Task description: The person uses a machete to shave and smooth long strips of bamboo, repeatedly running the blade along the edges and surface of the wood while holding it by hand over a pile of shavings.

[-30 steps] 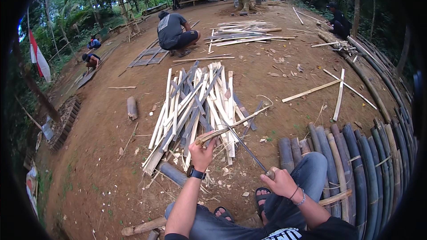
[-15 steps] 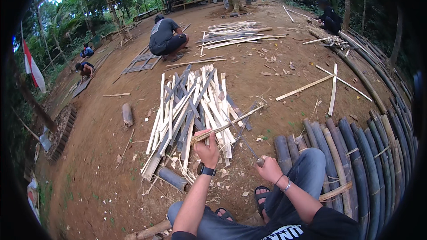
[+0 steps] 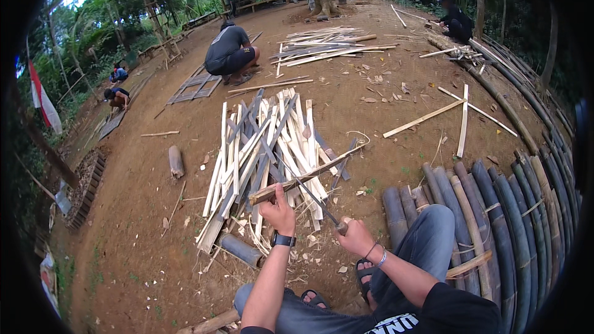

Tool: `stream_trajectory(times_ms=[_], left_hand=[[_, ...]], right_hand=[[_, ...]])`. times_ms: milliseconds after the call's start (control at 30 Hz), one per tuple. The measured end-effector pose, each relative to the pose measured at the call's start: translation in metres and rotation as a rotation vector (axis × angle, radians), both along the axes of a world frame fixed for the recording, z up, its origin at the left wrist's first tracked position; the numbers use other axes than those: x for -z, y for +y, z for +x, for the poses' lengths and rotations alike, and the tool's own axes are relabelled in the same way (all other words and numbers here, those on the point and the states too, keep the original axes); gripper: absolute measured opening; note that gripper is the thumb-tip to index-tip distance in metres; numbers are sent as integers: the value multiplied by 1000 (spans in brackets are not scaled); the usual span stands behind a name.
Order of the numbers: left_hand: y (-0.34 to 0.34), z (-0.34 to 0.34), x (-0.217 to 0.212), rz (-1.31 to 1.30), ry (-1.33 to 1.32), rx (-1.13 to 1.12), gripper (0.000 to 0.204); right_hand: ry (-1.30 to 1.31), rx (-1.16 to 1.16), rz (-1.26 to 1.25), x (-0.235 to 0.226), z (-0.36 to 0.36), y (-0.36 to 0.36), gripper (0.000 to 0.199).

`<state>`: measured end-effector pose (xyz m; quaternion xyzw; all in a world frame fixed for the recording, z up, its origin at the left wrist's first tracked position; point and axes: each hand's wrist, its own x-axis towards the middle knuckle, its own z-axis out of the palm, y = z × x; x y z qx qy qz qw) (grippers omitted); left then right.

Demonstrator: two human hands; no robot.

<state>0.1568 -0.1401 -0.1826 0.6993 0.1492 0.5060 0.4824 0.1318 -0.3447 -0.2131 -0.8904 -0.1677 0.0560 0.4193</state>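
My left hand (image 3: pixel 278 215) is closed around a split bamboo strip (image 3: pixel 329 166), which slants up to the right with a thin curled fibre at its far end. In my right hand (image 3: pixel 361 239) is the wooden handle of a long-bladed knife (image 3: pixel 318 203). Its dark, narrow blade points up and left and crosses the strip just right of my left fingers; whether it touches is hard to tell. Beyond my hands lies a loose pile of bamboo strips (image 3: pixel 234 148), pale and dark mixed. A short bamboo section (image 3: pixel 241 250) rests left of my left forearm.
Dark bamboo poles (image 3: pixel 492 210) lie side by side at my right knee. Two crossed strips (image 3: pixel 463 120) lie farther right. A person (image 3: pixel 230 52) squats by a bamboo lattice (image 3: pixel 193 86); another person (image 3: pixel 456 21) crouches at far right. Wood chips litter the dirt.
The bamboo strip has shifted left and turned slightly in my left hand. My right hand has moved a little left, bringing the knife blade up across the strip.
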Motion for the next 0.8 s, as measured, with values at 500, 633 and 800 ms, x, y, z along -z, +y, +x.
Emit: stream_trajectory(times_ms=[500, 633, 800], left_hand=[[-17, -3, -9, -25, -52, 72, 19], [-13, -5, -5, -26, 10, 79, 20], [-17, -5, -11, -11, -4, 82, 22]], right_hand=[[-14, 38, 80, 19, 19, -13, 27], [86, 55, 65, 22, 32, -20, 21], [43, 62, 117, 35, 38, -24, 30]])
